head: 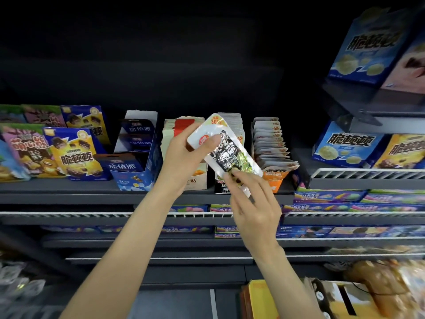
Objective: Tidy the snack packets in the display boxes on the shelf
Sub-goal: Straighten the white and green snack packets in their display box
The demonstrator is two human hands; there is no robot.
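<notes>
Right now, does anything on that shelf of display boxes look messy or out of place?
Yes. The packets in the orange display box fan out and lean rightward instead of standing straight. One white packet is out of its box, held tilted by the left hand and right hand.

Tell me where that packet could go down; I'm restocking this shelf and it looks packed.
Bare shelf shows only as a strip along the front edge, before the yellow bags and blue box. The three display boxes behind the packet stand crowded. Both hands, left and right, hold it.
</notes>
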